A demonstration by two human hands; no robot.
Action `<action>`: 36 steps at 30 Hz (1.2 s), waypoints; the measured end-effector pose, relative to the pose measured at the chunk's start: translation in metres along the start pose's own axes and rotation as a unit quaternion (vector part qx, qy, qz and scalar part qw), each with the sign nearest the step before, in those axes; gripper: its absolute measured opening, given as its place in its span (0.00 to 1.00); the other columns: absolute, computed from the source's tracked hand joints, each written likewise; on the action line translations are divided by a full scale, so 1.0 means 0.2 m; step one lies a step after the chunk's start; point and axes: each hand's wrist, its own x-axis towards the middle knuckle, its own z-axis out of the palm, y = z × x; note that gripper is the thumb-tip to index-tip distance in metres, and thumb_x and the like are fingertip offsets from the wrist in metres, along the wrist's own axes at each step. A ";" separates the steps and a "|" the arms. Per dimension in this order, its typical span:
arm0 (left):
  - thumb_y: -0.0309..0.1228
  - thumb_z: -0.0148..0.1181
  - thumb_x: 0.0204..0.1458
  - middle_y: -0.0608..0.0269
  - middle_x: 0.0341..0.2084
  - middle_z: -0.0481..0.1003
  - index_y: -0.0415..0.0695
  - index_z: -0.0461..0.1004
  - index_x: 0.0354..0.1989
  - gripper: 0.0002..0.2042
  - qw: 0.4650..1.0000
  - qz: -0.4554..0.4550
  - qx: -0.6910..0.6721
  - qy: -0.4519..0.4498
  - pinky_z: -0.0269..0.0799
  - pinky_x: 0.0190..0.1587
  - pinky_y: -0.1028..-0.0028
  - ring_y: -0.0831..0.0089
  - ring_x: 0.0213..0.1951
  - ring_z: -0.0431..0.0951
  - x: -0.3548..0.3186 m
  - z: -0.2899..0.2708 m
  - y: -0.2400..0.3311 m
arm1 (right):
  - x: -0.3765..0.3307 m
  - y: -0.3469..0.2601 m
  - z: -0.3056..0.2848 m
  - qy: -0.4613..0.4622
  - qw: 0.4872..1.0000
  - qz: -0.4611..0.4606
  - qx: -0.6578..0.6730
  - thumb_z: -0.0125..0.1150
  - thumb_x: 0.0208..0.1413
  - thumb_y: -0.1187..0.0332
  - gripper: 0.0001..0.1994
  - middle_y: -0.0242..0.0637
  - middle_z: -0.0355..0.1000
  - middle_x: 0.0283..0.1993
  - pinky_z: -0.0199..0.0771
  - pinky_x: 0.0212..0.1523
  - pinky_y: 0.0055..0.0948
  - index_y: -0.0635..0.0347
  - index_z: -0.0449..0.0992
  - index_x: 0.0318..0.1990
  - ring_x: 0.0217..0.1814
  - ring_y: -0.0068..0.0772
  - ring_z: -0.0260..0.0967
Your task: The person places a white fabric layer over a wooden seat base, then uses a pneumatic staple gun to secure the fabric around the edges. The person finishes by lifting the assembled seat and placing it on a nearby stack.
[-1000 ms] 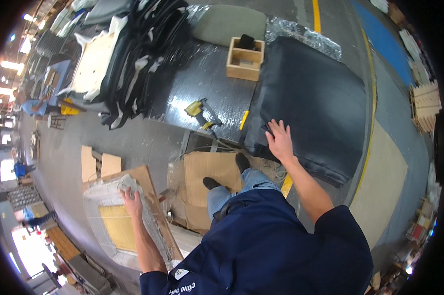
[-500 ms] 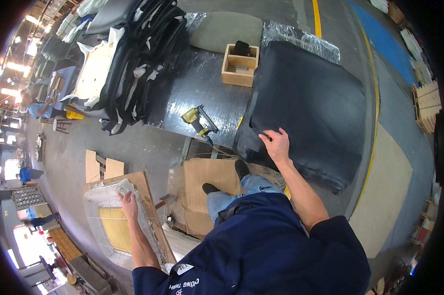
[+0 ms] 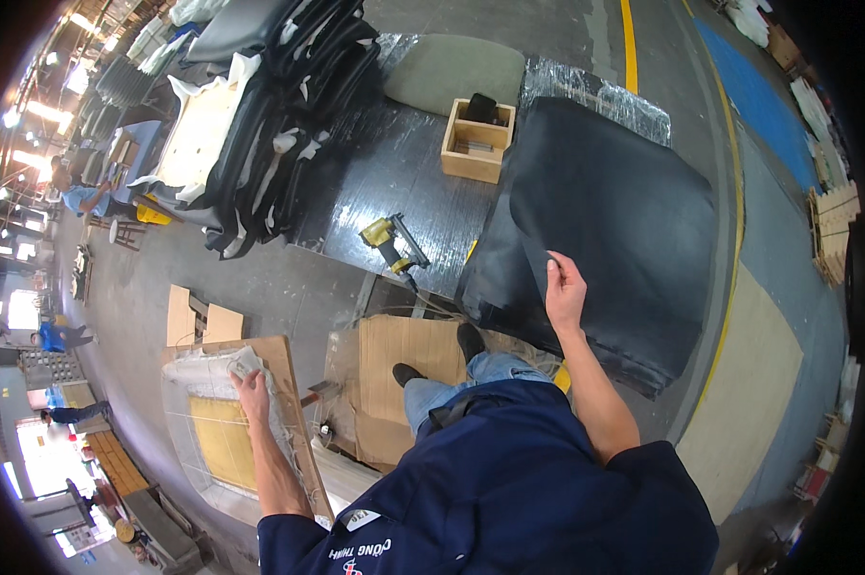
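Observation:
My right hand [image 3: 566, 292] pinches the near-left edge of a black leather-like sheet [image 3: 624, 192]. The sheet lies on a stack of similar black sheets on the right of the table, its held edge folded back over it. My left hand [image 3: 251, 395] is low on the left, fingers loosely bent and apart, with nothing visible in them. It is over the white-covered rim of a padded panel [image 3: 224, 443] with a yellow middle; whether it touches the rim is unclear. A yellow-and-black staple gun [image 3: 390, 243] lies on the table [image 3: 332, 206], left of the black stack.
A wooden box [image 3: 473, 165] holds a black item and metal strips. Behind it lies a grey-green pad [image 3: 456, 72]. Black upholstered pieces [image 3: 270, 125] are piled at the table's left. Cardboard [image 3: 409, 359] lies under my feet. A hose runs near the table's front edge. Other people are far left.
My right hand has moved right and slightly nearer, drawing the top sheet's edge with it and baring more of the sheet beneath. My left hand stays about where it was.

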 end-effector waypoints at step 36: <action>0.55 0.47 0.65 0.58 0.50 0.79 0.42 0.71 0.63 0.30 0.684 -0.188 -0.413 -0.571 0.77 0.51 0.60 0.63 0.49 0.79 -0.76 1.12 2.32 | -0.15 -1.03 -0.79 -0.346 0.936 0.053 -0.044 0.64 0.55 0.77 0.08 0.41 0.83 0.38 0.75 0.50 0.34 0.60 0.85 0.41 0.41 0.39 0.77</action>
